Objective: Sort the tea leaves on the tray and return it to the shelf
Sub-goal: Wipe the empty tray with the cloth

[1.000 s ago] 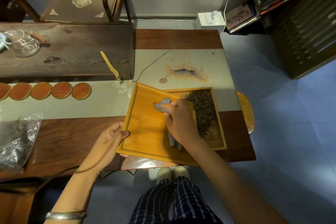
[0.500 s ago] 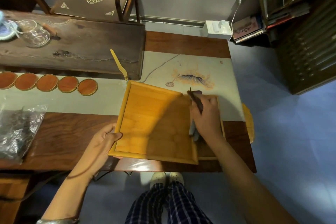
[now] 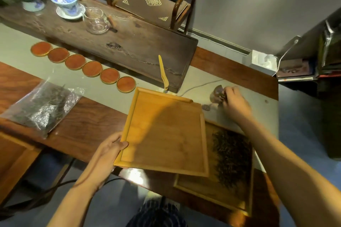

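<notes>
A bare bamboo tray point(image 3: 164, 132) lies tilted over the table's front edge, its right side overlapping a second, darker tray point(image 3: 212, 191). My left hand point(image 3: 108, 151) grips the bare tray's near-left corner. A heap of dark tea leaves point(image 3: 232, 156) fills the lower tray's right half. My right hand point(image 3: 234, 103) reaches beyond both trays over the pale runner, its fingers pinching a small dark scoop-like tool point(image 3: 217, 94); motion blur hides its exact shape.
A clear bag of tea leaves point(image 3: 42, 107) lies at the left. Several orange coasters point(image 3: 83, 65) line the runner. A dark wooden board point(image 3: 129, 42) carries a glass pitcher point(image 3: 96, 21) and a blue-white cup point(image 3: 66, 3). A bamboo spatula point(image 3: 163, 74) leans against it. A chair stands behind.
My right hand left the trays and moved up and away over the runner with the tool. The tea heap is uncovered again. The view swung left and closer.
</notes>
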{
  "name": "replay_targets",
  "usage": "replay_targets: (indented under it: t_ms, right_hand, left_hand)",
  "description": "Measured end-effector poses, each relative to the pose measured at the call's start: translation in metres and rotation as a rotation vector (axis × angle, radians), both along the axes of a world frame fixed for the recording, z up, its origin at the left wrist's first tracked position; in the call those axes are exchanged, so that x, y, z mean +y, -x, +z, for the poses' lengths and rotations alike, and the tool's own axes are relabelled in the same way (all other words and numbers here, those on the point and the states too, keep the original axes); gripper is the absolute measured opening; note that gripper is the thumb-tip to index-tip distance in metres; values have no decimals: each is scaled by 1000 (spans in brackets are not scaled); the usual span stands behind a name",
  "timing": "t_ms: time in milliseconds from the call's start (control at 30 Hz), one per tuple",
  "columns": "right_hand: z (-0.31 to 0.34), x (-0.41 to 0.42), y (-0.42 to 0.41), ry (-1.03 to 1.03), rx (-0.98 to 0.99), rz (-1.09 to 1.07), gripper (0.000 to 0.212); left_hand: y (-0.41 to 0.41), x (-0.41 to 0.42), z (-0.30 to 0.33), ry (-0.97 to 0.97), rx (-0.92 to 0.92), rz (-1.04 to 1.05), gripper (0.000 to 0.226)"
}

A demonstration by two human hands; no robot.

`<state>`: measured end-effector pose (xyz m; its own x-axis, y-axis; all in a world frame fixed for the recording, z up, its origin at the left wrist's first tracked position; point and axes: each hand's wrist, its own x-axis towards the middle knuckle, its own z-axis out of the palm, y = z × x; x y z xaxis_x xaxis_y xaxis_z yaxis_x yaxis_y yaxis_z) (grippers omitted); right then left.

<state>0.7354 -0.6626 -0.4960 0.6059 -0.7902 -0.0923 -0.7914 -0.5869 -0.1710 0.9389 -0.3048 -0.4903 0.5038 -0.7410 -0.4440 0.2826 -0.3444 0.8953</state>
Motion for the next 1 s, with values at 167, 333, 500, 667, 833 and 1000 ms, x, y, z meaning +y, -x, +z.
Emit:
replay_targets:
  t_ms: [167, 333, 500, 667, 833, 1000]
  right_hand:
    - [-33, 3, -16, -65, 81, 117, 20]
    - [-40, 10, -15, -174, 117, 109, 38]
    - [-25, 27, -7, -105, -65, 64, 27]
    - [1, 105, -16, -385, -591, -207, 20]
    - [20, 173, -35, -619, -704, -441, 46]
    - [25, 205, -65, -435, -765, -473, 32]
  left_hand:
    - [-9, -1, -15, -35, 11, 79, 29]
    - [-18, -10, -19, 21, 62, 155, 23]
    - [-22, -13, -22, 52, 59, 151, 30]
    - [-26, -19, -11, 32, 44, 132, 36]
    - [-45, -7, 7, 91, 22, 29, 30]
    - [-89, 11, 15, 59, 31, -146, 27]
